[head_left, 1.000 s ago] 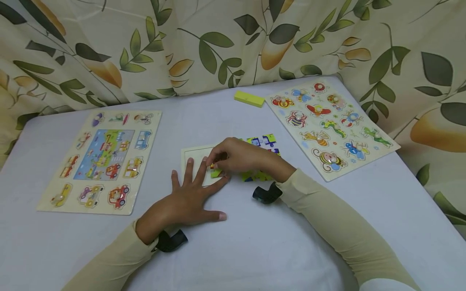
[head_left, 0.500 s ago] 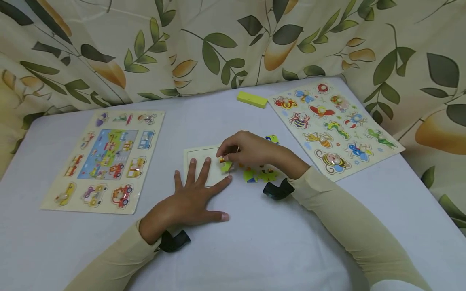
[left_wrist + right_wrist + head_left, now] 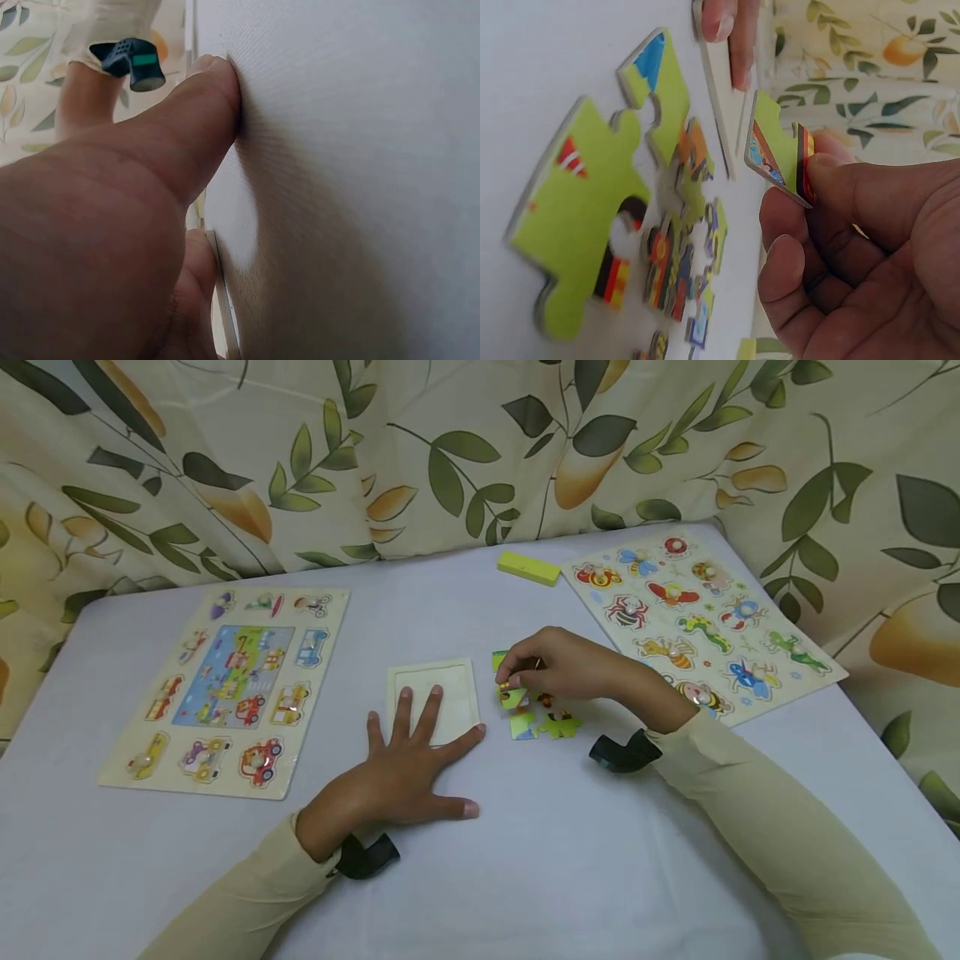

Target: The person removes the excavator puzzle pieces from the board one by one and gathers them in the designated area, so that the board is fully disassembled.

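A jigsaw piece point(image 3: 774, 142), green with a red and black strip, is pinched between the thumb and fingers of my right hand point(image 3: 558, 664). In the head view that hand hovers over several loose jigsaw pieces point(image 3: 522, 725) right of the puzzle frame. The small cream puzzle frame point(image 3: 462, 683) lies flat with a bare inside. My left hand point(image 3: 405, 777) is spread flat, its fingertips on the frame's lower part and its thumb on the white cloth. In the right wrist view, loose green pieces point(image 3: 577, 195) lie close beside the held one.
A vehicle peg board point(image 3: 315, 610) lies at the left and an insect peg board point(image 3: 780, 685) at the right. Near the back edge sits a yellow block point(image 3: 528, 568). Leaf-patterned fabric point(image 3: 450, 460) hangs behind the white-covered table point(image 3: 540, 860).
My right hand has lifted the jigsaw piece out of the puzzle frame and carried it right, over the loose pieces. The left hand stays spread on the frame.
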Motion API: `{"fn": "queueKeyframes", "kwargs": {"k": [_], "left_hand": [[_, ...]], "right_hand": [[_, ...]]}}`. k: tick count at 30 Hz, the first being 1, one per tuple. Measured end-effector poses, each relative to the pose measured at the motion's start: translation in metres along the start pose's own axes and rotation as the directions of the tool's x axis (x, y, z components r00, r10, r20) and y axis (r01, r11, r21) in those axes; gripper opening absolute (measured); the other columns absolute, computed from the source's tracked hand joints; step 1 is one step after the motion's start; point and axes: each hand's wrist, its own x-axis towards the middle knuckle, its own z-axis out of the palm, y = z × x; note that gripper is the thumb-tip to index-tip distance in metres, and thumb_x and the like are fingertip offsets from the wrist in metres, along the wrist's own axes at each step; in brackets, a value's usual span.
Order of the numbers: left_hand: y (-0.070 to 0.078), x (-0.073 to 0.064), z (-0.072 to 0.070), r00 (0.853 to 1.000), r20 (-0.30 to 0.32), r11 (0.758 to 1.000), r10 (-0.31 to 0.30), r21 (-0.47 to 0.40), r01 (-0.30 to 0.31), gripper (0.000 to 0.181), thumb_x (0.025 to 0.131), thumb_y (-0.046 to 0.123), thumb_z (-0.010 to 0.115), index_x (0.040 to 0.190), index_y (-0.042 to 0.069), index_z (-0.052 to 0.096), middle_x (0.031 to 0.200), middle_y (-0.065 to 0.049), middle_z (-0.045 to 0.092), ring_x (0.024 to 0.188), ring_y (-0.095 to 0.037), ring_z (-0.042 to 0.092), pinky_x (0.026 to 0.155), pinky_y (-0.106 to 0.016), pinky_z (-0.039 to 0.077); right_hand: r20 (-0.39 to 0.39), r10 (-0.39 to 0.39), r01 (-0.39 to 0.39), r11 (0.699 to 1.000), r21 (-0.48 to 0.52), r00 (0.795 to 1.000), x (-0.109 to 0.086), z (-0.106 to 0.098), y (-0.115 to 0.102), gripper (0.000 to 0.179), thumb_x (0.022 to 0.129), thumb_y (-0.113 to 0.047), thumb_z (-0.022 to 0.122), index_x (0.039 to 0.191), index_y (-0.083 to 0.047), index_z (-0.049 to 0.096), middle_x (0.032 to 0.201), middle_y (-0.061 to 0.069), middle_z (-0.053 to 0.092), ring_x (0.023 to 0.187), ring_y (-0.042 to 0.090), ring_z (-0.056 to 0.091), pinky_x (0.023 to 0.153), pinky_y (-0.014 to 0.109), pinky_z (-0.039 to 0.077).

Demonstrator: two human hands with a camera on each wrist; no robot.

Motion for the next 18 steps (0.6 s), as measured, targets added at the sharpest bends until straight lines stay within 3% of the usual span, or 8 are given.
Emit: {"fn": "queueKeyframes", "kwargs": {"k": [5,11,18], "left_hand": [[0.001,0.002,0.0,1.0,0.004,1.0,-0.014,0.005,0.014,0.093,0.076,0.076,0.061,0.153,0.046,0.019,0.158,-0.012,-0.023,0.136,-0.044,-0.03,0.098,-0.075,-0.01],[0.002,0.002,-0.001,1.0,-0.002,1.0,-0.018,-0.004,0.017,0.092,0.075,0.075,0.062,0.153,0.046,0.02,0.158,-0.011,-0.024,0.136,-0.044,-0.031,0.098,-0.075,-0.011],[0.002,0.002,0.0,1.0,0.004,1.0,-0.026,-0.015,0.026,0.092,0.076,0.074,0.063,0.152,0.046,0.021,0.158,-0.01,-0.024,0.136,-0.043,-0.031,0.098,-0.074,-0.012]], "right_hand": [[-0.01,0.043,-0.043,0.999,0.002,0.999,-0.01,-0.003,0.005,0.016,0.095,0.0,0.059,0.101,-0.006,0.072,0.096,0.001,0.069,0.082,0.019,0.058,0.071,0.031,0.048],[-0.038,0.038,-0.038,0.999,-0.003,0.999,-0.02,-0.005,0.016,0.015,0.094,0.0,0.062,0.102,-0.005,0.072,0.095,0.0,0.07,0.085,0.017,0.059,0.077,0.031,0.049],[-0.068,0.056,-0.051,0.996,0.067,0.996,-0.03,-0.005,0.025,0.015,0.093,-0.001,0.063,0.103,-0.005,0.073,0.1,0.003,0.071,0.09,0.017,0.062,0.081,0.028,0.05]]}}
